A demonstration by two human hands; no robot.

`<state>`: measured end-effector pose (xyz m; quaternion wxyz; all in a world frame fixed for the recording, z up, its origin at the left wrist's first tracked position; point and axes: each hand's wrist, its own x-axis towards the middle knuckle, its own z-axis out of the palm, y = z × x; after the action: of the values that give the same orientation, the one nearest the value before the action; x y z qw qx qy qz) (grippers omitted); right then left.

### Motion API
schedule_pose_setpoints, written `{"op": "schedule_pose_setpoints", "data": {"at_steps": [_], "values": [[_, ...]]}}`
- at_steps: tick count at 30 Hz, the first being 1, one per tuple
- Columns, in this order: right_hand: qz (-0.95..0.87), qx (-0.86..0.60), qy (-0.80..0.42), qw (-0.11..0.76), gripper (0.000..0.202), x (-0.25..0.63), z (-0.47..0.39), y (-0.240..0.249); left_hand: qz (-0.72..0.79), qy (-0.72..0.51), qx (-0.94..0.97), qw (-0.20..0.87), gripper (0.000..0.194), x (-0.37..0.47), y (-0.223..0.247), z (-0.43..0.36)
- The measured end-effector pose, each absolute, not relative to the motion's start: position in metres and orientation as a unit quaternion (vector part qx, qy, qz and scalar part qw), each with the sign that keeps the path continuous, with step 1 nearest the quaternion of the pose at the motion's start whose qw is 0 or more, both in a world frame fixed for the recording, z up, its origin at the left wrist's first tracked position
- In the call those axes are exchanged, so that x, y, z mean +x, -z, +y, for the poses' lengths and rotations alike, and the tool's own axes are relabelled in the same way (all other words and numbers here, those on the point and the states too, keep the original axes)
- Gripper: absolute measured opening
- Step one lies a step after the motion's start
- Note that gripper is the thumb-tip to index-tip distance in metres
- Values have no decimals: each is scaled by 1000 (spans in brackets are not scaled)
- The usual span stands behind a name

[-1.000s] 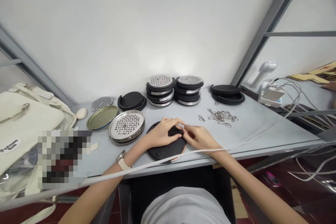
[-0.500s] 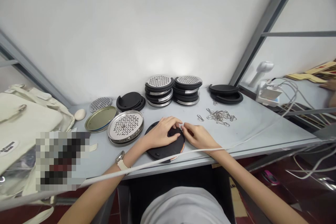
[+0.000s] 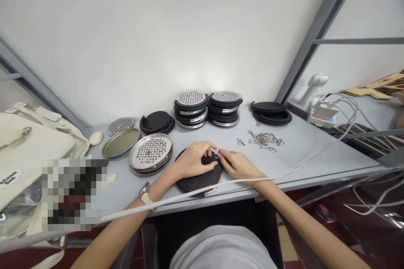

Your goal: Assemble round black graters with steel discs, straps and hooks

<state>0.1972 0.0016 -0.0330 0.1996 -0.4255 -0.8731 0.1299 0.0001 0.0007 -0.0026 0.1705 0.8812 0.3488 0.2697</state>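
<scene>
A black round disc (image 3: 200,181) lies at the table's front edge, with an orange and silvery rim showing at its lower right. My left hand (image 3: 196,160) rests over its upper part, fingers curved and thumb pressed on the surface, keeping hold of it. At the disc's upper right edge, my right hand (image 3: 236,163) pinches a small metal clip (image 3: 216,156), whose looped end shows between the two hands. The tips of my right fingers partly hide the clip. To the right lie several loose metal clips (image 3: 265,139) in a pile, with a single one apart from them.
Two stacks of black-rimmed discs with perforated metal plates (image 3: 192,98) stand by the wall. Left are a perforated round plate (image 3: 150,151), a gold lid (image 3: 121,143) and black discs (image 3: 157,121). Black trays (image 3: 272,112) sit right. A white cable (image 3: 189,193) crosses in front.
The metal clip's loop now shows between my hands at the disc's edge. My right fingers have shifted slightly down and left; my left hand stays on the disc.
</scene>
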Motion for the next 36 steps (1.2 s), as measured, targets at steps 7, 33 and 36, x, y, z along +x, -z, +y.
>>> {"op": "schedule_pose_setpoints", "data": {"at_steps": [7,33,36], "values": [[-863,-435,-146,208,31,198,1,33,347,-247,893,149,12,-1,0,0],[-859,-442,-128,222,27,196,-1,33,309,-256,889,220,17,-2,-3,-1],[-860,-441,-124,223,27,196,-1,34,308,-257,888,224,17,-2,-4,-1]]}}
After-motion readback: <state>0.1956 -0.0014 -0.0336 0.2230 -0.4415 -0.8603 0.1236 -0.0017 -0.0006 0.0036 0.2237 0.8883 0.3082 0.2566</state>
